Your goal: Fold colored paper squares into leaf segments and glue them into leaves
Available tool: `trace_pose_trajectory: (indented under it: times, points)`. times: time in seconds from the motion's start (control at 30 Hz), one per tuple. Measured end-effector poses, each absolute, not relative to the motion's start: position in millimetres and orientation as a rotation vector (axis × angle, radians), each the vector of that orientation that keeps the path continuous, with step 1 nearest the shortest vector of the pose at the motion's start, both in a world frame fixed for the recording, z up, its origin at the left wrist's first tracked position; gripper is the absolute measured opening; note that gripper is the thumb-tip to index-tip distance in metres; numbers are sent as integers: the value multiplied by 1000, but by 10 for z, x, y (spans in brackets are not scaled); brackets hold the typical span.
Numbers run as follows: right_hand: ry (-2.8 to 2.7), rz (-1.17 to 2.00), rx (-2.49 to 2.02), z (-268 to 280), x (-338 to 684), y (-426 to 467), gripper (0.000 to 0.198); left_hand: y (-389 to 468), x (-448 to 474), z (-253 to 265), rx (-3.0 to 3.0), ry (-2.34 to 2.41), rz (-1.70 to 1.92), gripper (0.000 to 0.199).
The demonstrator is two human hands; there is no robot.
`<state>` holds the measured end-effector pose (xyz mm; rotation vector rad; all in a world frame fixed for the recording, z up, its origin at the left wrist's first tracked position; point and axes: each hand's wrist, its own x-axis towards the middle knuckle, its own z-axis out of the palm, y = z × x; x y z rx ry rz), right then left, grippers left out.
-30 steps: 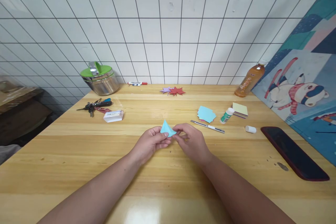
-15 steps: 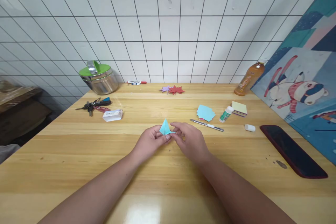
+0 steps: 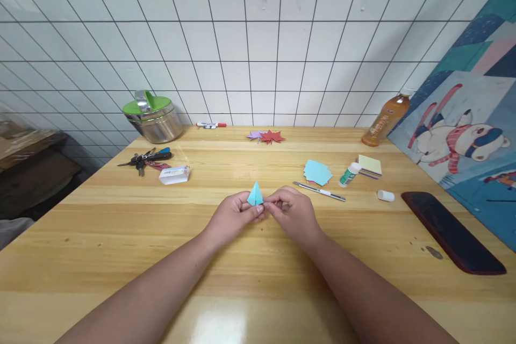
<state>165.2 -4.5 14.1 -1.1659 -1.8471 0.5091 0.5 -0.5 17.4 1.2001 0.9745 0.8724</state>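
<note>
Fingers (image 3: 252, 214) at edges of paper (image 3: 255, 194), tip free

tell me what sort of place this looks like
Indoors, probably a home or small shop corner serving as a paper-craft spot: white tiled wall behind, with folded blue paper in hand and a glue stick on the wooden table.
</note>
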Motion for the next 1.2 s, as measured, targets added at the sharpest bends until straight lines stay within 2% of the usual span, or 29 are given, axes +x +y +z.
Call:
trace_pose_trajectory:
  times: [0.4, 0.5, 0.8, 0.93, 1.07, 1.2]
  points:
    - [-1876, 499, -1174, 173, 1665, -59, 8, -9, 5, 147, 1242, 961, 850, 23]
    - [-1855, 507, -1182, 173, 1665, -64, 1, -7, 4, 148, 1247, 946, 846, 24]
    - [-1744, 585, -1182, 148, 1638, -42, 10, -13, 14, 149, 1251, 967, 833, 25]
    - [-1745, 610, -1174, 143, 1644, -44, 2, -7, 10, 162, 1232, 967, 838, 27]
    - [-1754, 637, -1126, 142, 1641, -51, 13, -11, 3, 184, 1199, 957, 831, 32]
    - [-1728, 626, -1143, 143, 1624, -59, 11, -16, 10, 193, 1197, 966, 829, 33]
